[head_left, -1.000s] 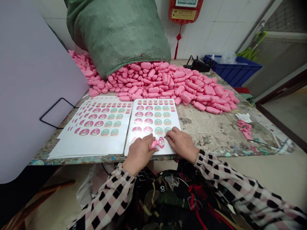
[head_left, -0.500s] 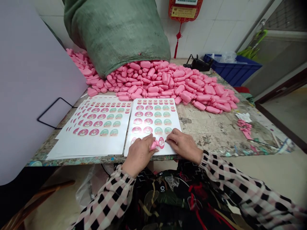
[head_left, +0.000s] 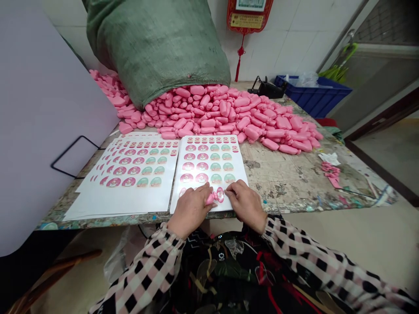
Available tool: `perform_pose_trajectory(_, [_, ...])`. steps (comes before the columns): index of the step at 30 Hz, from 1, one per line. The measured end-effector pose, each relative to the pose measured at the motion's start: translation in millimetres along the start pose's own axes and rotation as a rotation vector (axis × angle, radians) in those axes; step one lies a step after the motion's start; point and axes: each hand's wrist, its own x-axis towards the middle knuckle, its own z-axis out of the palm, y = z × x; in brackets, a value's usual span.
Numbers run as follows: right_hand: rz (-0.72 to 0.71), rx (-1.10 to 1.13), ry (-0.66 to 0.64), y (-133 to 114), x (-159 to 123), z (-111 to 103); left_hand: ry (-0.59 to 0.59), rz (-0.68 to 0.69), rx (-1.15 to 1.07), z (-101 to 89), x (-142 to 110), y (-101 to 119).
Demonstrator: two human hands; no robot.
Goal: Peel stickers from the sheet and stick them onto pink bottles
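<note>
On scuffed, paint-flecked worktable (head_left: 278,179); pinching small pink bottle-shaped piece (head_left: 210,199) in left hand (head_left: 191,204), over white paper sticker sheet (head_left: 240,170); bunching right hand (head_left: 245,203) beside oval pink label (head_left: 220,192), cannot tell if gripping; probably best to brace piece, keep label flat.

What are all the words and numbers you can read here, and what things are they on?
No text is clear enough to quote.
Gold panel on the red wall hanging: rows of characters, too small.
Pale panel above it: too blurred.
Pink and green labels on the paper sheets: print too small.
Oval label beside the pink piece: too small.
</note>
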Motion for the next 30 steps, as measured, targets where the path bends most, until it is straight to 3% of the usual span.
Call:
perform_pose_trajectory(8, [0.078, -0.008, -0.064, -4, 10, -5, -0.15, 0.021, -0.076, -2.4, 13, -10])
perform_pose_trajectory(14, [0.077, 0.067, 0.058, -8, 6, -3, -0.149, 0.025, -0.125, -3.5, 18, -11])
perform_pose_trajectory(18, [0.056, 0.224, 0.112, -6, 0, -1, -0.128, 0.047, -0.125, -1.6, 13, -10])
perform_pose_trajectory(24, [0.149, 0.584, 0.225, -1, -2, 7, -0.058, 0.039, -0.112, -0.4, 3, -6])
perform_pose_trajectory(27, [0.223, 0.774, 0.188, 1, 1, 5, -0.02, -0.007, -0.246, -3.6, -2, -4])
perform_pose_trajectory(30, [0.279, 0.897, 0.118, 1, 5, -3, 0.102, -0.184, -0.641, -9.7, -8, 3])
